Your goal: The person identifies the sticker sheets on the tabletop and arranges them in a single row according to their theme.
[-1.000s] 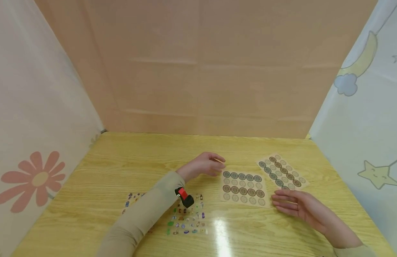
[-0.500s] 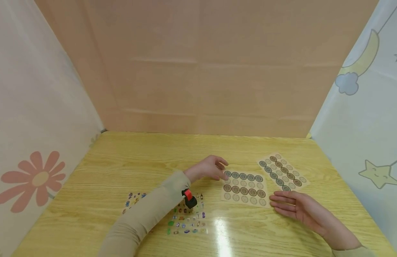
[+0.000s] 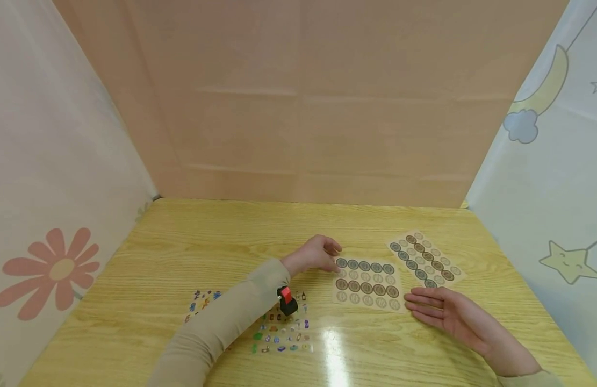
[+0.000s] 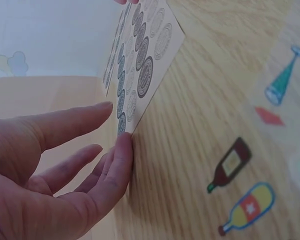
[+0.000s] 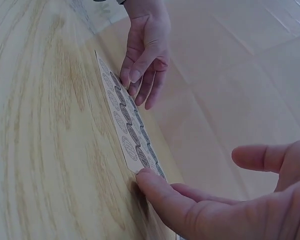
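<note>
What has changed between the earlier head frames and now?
The left hand moved slightly rightward, to the left edge of the central circle sheet; the right hand edged slightly left. That sheet and the angled circle sheet stayed put.

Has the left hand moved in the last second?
Yes: in the head view, the left hand has shifted slightly right, away from the printed pink flower.

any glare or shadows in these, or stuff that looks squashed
Head view: white glare streak on the table; left wrist: dim, the nearer sheet of circles squashed by the slanting angle; right wrist: dim too, dark shadow beside the right hand.
</note>
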The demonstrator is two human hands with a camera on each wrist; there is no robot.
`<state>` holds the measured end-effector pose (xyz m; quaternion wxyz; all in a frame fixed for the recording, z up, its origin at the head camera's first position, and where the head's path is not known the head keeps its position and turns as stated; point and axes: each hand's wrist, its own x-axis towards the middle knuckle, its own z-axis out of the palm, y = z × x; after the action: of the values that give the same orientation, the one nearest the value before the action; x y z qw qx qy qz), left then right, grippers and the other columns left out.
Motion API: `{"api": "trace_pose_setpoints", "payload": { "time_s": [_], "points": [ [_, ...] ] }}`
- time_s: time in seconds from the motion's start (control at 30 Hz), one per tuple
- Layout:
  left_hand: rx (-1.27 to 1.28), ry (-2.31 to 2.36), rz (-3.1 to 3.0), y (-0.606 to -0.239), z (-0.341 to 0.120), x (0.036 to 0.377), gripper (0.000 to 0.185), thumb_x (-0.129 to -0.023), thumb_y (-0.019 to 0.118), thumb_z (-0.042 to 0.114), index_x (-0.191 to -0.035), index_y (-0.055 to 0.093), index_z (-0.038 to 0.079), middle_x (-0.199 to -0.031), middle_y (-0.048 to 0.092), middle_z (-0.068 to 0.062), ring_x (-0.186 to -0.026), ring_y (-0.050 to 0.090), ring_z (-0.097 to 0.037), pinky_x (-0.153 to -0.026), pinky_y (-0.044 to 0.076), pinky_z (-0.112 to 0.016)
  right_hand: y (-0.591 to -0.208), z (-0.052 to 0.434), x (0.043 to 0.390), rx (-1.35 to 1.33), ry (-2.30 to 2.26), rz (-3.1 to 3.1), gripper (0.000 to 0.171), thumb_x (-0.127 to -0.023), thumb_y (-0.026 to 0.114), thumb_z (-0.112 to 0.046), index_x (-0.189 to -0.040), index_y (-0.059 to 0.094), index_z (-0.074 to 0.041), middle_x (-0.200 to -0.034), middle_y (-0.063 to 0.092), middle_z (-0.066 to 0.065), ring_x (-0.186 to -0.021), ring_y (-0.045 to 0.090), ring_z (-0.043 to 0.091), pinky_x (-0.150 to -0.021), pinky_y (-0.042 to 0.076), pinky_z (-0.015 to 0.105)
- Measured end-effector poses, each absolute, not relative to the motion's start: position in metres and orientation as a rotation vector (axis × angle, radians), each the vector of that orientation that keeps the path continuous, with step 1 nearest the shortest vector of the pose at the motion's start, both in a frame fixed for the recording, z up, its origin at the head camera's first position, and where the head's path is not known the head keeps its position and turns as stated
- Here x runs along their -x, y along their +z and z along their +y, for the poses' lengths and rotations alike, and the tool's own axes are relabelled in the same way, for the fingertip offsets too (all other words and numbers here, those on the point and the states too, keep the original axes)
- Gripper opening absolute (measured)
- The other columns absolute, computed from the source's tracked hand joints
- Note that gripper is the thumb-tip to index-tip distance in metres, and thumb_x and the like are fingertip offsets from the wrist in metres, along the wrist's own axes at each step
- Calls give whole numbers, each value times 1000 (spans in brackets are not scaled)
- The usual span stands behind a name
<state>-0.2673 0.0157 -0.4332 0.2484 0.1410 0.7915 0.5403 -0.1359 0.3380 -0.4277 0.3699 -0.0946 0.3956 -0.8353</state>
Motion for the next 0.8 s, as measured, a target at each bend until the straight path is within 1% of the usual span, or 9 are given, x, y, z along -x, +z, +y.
{"api": "trace_pose_setpoints", "payload": {
  "time_s": [0.13, 0.27, 0.33, 0.57, 0.8],
  "points": [
    [-388, 1465, 2217, -436, 18, 266, 50, -67, 81, -11, -113, 64, -1, -102, 62, -9, -82, 58, -17, -67, 55, -25, -431, 337, 138, 254, -2149, 949, 50, -107, 11, -13, -134, 48, 6, -140, 44, 23, -133, 38, 33, -113, 21, 41],
    [-426, 1443, 2266, -438, 20, 266, 48, -66, 82, -10, -110, 65, 0, -99, 63, -8, -80, 58, -15, -67, 54, -23, -433, 337, 138, 241, -2162, 928, 51, -106, 10, -13, -134, 49, 6, -140, 44, 23, -133, 38, 32, -113, 21, 40],
    [-422, 1450, 2263, -438, 19, 266, 47, -67, 82, -9, -110, 66, 0, -99, 64, -8, -79, 59, -15, -68, 54, -23, -433, 338, 138, 243, -2166, 929, 52, -106, 9, -13, -134, 49, 6, -139, 45, 23, -132, 39, 32, -113, 22, 39],
    [-333, 1561, 2111, -435, 11, 268, 44, -73, 77, -10, -114, 63, -3, -99, 68, -13, -81, 65, -20, -69, 57, -30, -429, 345, 133, 265, -2165, 863, 59, -105, 3, -15, -135, 50, 4, -140, 46, 21, -133, 38, 30, -114, 21, 38],
    [-342, 1532, 2151, -439, 12, 273, 45, -71, 79, -10, -112, 63, -2, -93, 69, -9, -77, 66, -16, -67, 57, -27, -428, 345, 132, 286, -2162, 878, 58, -105, 2, -14, -137, 44, 7, -142, 41, 23, -135, 35, 33, -114, 19, 41]
  ]
}}
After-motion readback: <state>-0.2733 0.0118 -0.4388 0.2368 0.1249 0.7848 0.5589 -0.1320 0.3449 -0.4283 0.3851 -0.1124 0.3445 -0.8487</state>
